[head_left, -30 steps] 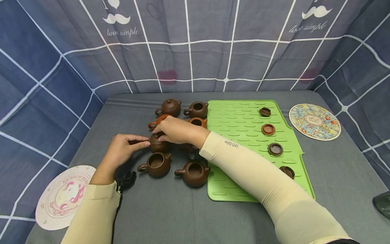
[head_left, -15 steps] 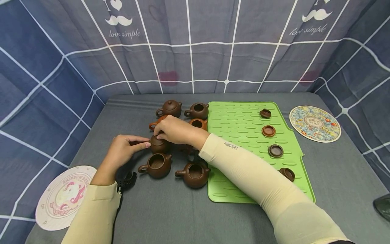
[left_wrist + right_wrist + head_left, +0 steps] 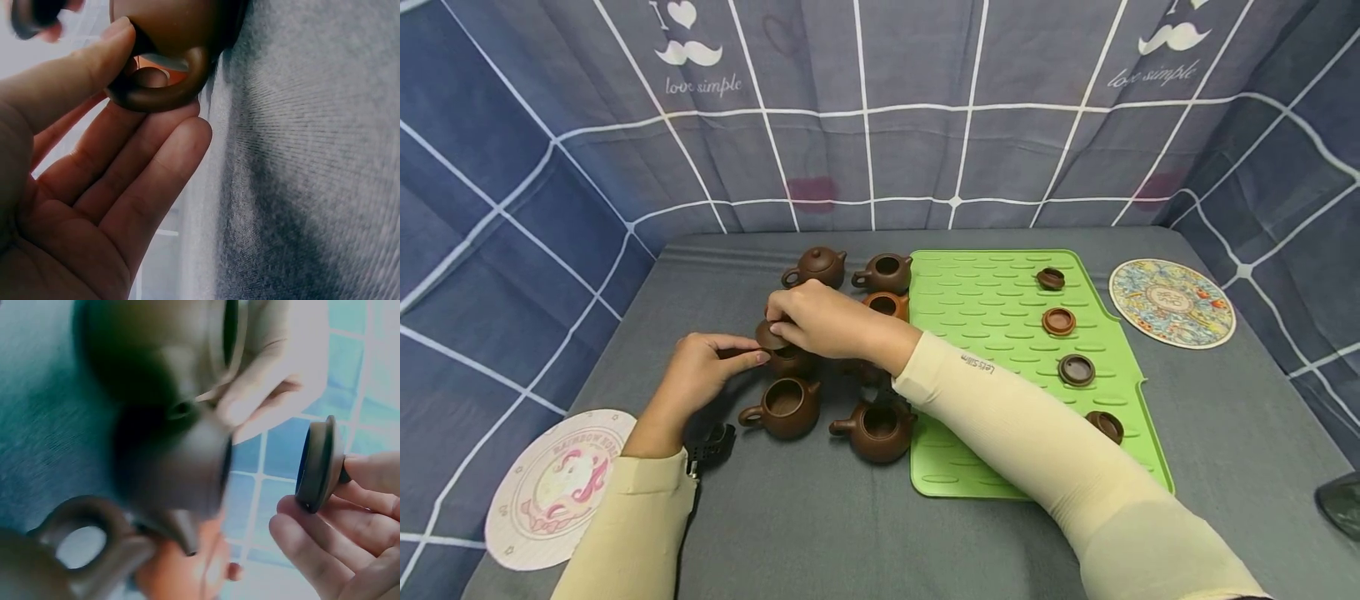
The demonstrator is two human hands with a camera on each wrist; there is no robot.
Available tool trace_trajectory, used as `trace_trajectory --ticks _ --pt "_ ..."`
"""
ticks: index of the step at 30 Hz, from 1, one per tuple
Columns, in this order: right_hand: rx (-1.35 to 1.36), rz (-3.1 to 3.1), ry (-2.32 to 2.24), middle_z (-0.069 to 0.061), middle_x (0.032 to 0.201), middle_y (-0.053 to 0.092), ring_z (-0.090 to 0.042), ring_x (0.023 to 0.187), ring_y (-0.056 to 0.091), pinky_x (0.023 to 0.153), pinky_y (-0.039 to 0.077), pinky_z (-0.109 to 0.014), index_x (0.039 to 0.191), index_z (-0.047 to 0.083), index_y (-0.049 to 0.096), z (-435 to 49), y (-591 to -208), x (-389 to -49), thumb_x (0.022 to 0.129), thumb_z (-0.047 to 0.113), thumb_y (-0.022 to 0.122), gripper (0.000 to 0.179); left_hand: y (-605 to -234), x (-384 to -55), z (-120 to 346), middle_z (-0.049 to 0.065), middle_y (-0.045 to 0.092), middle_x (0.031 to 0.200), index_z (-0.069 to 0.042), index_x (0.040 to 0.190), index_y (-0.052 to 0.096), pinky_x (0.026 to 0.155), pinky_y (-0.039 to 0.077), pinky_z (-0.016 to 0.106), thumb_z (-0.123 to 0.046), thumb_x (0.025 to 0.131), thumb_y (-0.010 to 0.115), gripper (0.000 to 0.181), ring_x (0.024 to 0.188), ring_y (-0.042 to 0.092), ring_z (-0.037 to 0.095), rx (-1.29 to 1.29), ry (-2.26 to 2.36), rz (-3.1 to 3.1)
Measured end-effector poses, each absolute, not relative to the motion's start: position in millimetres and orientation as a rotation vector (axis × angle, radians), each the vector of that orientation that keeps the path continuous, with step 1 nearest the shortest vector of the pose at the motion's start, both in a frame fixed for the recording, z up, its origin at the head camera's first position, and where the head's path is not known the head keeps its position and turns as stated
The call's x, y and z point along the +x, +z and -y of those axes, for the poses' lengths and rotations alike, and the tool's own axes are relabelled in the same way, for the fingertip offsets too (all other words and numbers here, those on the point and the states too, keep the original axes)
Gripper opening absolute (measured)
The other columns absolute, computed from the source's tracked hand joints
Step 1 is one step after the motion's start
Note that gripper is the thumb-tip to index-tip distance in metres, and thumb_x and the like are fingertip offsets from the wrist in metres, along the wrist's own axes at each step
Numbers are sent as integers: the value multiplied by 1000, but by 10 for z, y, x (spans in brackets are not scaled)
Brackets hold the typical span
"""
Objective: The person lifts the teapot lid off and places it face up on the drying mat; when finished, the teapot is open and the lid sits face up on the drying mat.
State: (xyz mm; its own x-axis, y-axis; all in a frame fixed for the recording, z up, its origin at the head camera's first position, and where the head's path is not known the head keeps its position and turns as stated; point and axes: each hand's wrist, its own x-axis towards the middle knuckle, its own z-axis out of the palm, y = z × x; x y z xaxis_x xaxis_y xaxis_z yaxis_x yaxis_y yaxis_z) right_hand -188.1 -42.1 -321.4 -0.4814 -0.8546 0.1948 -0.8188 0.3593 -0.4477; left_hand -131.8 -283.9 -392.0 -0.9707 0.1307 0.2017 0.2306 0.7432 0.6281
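Note:
With thumb and fingers my left hand (image 3: 692, 379) pinches the loop handle (image 3: 172, 97) of a brown teapot (image 3: 793, 364) on the cloth. Its lid (image 3: 769, 336) is off the opening, held just above and to the left by my right hand (image 3: 835, 323). In the right wrist view, the right fingers pinch the lid (image 3: 322, 465) by its knob, and its inner rim faces the teapot. An open brown teapot (image 3: 784, 408) sits just in front. My right hand hides the orange teapot behind it in the head view; part of an orange teapot (image 3: 187, 562) shows in the right wrist view.
A lidded brown teapot (image 3: 817, 265) and several open teapots, such as this brown one (image 3: 874, 432), crowd close by. Several lids, one of them orange-brown (image 3: 1058, 321), lie on a green mat (image 3: 970, 333). Round mats flank the table, pink (image 3: 561, 487) and floral (image 3: 1172, 302).
The lid sat on the teapot earlier; my right hand has lifted it off, up and to the left. My left hand keeps its grip on the handle.

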Motion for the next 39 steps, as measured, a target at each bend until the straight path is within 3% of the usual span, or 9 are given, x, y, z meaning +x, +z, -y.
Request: trace_trajectory --ticks 6,16,22,24,25,28,31,34,39 --pt "-1585 -2497 -955 -3 115 72 -9 95 65 84 48 -20 120 6 69 321 -3002 -1736 109 15 63 16 -3919 -1319 2846 3 79 97 -12 99 87 81 52 39 -28 91 87 18 94 72 27 -307 -1000 2793" --pt "-1471 -2184 -1361 -2 143 62 -7 124 58 98 51 -30 155 10 55 -167 -2970 -1577 111 7 53 44 -3904 -1301 2823 6 79 102 -13 105 87 90 52 51 -29 91 87 22 103 72 32 -295 -1021 2791" --pt "-1154 -1706 -1790 -18 129 50 -23 112 59 105 49 -47 153 -1 53 -694 -3023 -1617 110 -7 36 47 -3896 -1283 2812 5 79 103 -15 104 87 93 51 51 -30 90 88 21 105 72 34 -313 -1030 2767" --pt "-1059 -1582 -1916 -26 127 45 -33 115 59 109 45 -52 153 -7 47 -913 -3041 -1627 107 -12 31 49 -3901 -1280 2812 5 79 102 -15 104 87 93 51 50 -29 90 88 20 105 72 33 -319 -1035 2759" --pt "-1034 -1564 -1955 -29 132 44 -37 127 55 111 43 -53 155 -9 43 -1030 -3064 -1630 105 -14 30 51 -3907 -1282 2811 5 79 102 -15 104 87 93 51 49 -28 90 88 20 104 72 33 -322 -1034 2757" --pt "-942 -1714 -1988 -27 148 42 -42 133 54 112 42 -49 159 -6 38 -1379 -3150 -1585 101 -17 37 59 -3929 -1295 2815 3 79 101 -15 103 87 92 51 45 -28 90 88 19 103 72 29 -319 -1033 2761" --pt "-797 -1938 -1940 -23 153 42 -42 130 58 105 49 -42 160 -3 37 -1666 -3303 -1504 99 -17 51 64 -3942 -1313 2823 3 79 101 -15 103 87 92 51 41 -28 90 88 19 104 72 28 -310 -1032 2766" --pt "-618 -2107 -1867 -27 145 47 -38 121 65 97 55 -37 155 -4 40 -1839 -3461 -1412 96 -13 67 65 -3945 -1326 2826 3 79 100 -15 103 87 91 51 39 -29 90 88 19 104 72 28 -302 -1028 2770" --pt "-506 -2283 -1712 -30 126 60 -23 97 73 82 59 -29 148 -5 46 -1946 -3666 -1329 96 -11 70 58 -3932 -1310 2811 4 79 101 -15 104 87 91 51 45 -29 90 88 20 104 72 31 -300 -1024 2771"
